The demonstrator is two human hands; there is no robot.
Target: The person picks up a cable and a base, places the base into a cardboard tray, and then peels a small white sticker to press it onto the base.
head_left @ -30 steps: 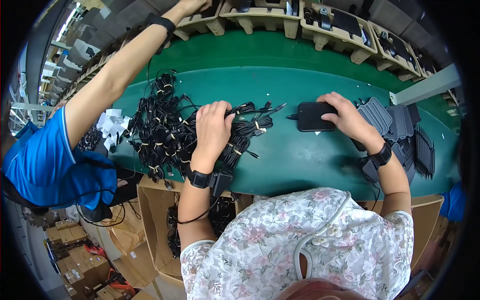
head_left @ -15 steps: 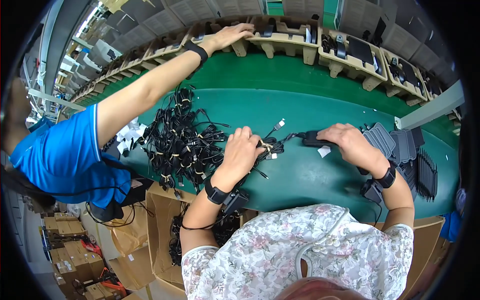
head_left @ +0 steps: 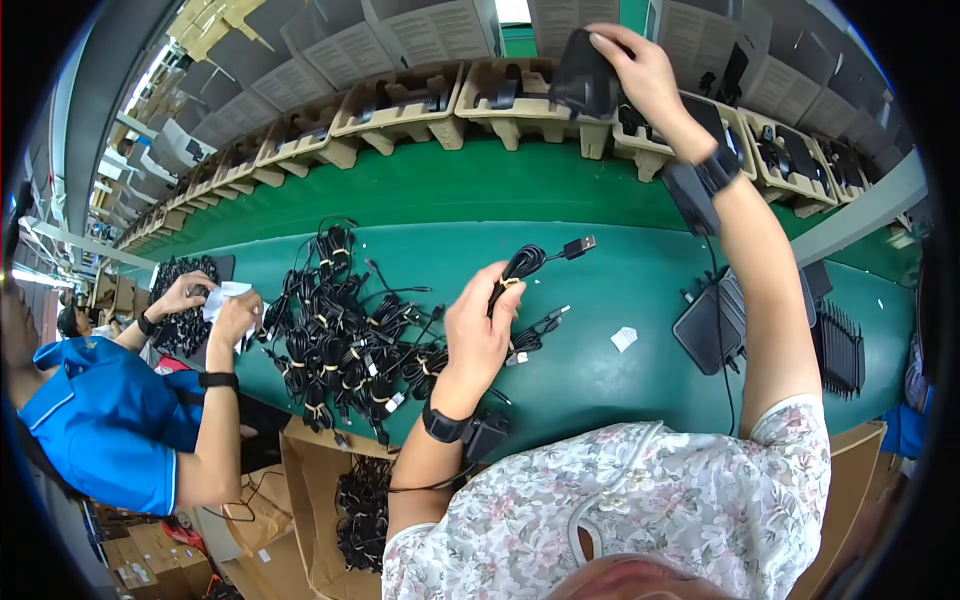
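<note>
My left hand (head_left: 474, 330) is closed round a coiled black USB cable (head_left: 524, 264), tied with a tan band, above the green bench. The cable's metal plug points to the right. A few more bundled cables (head_left: 540, 328) lie just beside that hand, and a large heap of them (head_left: 335, 335) spreads to its left. At the far side my right hand (head_left: 645, 85) grips a dark, flat, rounded pad-like piece (head_left: 585, 78), tilted over a moulded pulp tray (head_left: 535, 126). Its exact kind I cannot make out.
Pulp trays with black parts (head_left: 400, 115) line a raised shelf at the back. Dark flat panels (head_left: 705, 330) and a row of thin black pieces (head_left: 842, 350) lie at right. At left, a co-worker in blue (head_left: 120, 430) handles white papers (head_left: 228, 298). An open carton (head_left: 315, 500) stands below.
My right hand has gone from the bench up to the trays, carrying the dark piece. My left hand has raised a cable bundle. The co-worker's arm has drawn back from the trays to the papers.
</note>
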